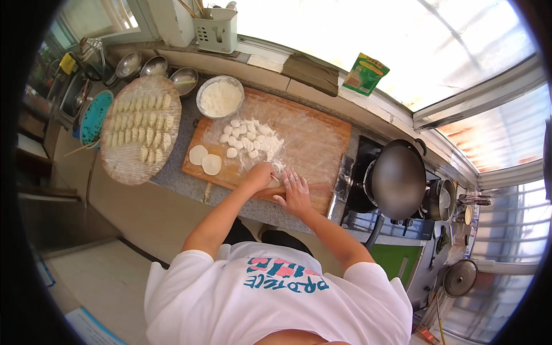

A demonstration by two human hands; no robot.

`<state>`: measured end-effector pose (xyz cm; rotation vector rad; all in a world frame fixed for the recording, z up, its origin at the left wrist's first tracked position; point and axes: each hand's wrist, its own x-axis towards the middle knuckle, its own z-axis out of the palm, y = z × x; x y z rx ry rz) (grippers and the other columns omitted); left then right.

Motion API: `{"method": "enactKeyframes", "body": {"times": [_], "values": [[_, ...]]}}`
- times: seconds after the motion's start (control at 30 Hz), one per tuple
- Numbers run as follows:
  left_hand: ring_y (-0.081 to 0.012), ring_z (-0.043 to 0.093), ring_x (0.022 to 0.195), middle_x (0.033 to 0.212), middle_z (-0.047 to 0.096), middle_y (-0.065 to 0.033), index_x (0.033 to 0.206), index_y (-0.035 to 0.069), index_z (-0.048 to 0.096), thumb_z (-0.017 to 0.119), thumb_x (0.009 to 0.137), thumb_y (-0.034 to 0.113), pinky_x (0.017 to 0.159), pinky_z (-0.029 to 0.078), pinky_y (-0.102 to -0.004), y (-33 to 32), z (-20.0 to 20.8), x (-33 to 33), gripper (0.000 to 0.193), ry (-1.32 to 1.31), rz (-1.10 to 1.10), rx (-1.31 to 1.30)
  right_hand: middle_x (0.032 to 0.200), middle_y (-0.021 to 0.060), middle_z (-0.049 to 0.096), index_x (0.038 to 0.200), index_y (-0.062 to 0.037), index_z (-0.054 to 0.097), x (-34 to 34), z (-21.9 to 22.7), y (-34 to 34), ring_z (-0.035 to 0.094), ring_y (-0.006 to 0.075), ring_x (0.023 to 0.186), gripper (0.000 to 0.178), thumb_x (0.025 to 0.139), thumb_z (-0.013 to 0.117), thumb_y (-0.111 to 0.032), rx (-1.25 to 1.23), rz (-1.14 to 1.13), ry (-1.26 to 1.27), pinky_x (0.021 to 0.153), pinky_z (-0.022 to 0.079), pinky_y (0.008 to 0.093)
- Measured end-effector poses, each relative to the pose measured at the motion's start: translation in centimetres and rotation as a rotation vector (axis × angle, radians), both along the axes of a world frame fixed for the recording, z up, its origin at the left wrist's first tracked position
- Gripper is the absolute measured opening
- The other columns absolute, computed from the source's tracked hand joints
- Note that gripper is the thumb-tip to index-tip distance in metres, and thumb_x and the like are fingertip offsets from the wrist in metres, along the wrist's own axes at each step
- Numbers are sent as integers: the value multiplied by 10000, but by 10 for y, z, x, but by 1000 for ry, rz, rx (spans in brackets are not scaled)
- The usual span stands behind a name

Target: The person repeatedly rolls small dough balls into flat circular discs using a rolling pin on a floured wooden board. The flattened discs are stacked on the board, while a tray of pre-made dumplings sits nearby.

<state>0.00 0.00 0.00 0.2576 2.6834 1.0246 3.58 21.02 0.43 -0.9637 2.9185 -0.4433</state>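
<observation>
Rolling pin [321, 188] lies along the cutting board's [313, 132] near edge beneath the right hand [296, 192], its fingers extended; the left hand [261, 175] curls beside it, any hold hidden. Rolling-out seems in hand; next likely calls for small turns between strokes. Beyond sit dough pieces [232, 152] and two flat wrappers [211, 164].

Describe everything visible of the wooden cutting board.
A thick rectangular cutting board, orange-brown wood, lies flat on the grey speckled countertop, left of the stove. White flour dusts much of its top, heaviest around a cluster of small dough pieces. Two flat round dough wrappers overlap near its left end. Along the near edge, the right hand lies spread over a wooden rolling pin; the board's underside is hidden.
</observation>
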Motion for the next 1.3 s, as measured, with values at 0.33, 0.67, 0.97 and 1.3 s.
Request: {"method": "enactKeyframes", "body": {"times": [0.33, 0.67, 0.97, 1.3], "values": [[-338, 705, 826, 873, 738, -164, 900, 54, 764, 716, 812, 137, 757, 547, -428, -4, 22, 1, 130, -150, 89, 115, 1524, 178, 461, 1521, -49, 400, 14, 10, -4, 420, 338, 1428, 816, 881, 682, -470, -41, -21, 35, 1164, 291, 538], [-326, 713, 863, 905, 739, -173, 950, 24, 744, 747, 832, 148, 784, 548, -420, -35, 9, 20, 171, -92, 252, 246, 1459, 138, 513, 1345, -137, 593, 29, 8, 4, 482, 348, 1344, 627, 801, 786, -380, -125, -19, 30, 1105, 334, 538], [-187, 721, 839, 941, 754, -123, 1062, -17, 699, 730, 881, 86, 765, 555, -329, -99, -20, 58, 211, -69, 648, 514, 1432, 133, 530, 1212, -140, 662, 17, 7, -20, 489, 350, 1331, 500, 767, 813, -312, -192, 2, 41, 1103, 342, 517], [-233, 699, 975, 1065, 715, -139, 1161, -11, 647, 692, 891, 22, 842, 547, -343, -183, -18, 38, 275, 181, 966, 475, 1409, 129, 554, 1171, -129, 668, 19, 13, -25, 501, 347, 1323, 457, 768, 806, -296, -185, -29, 46, 1089, 358, 508]]}}
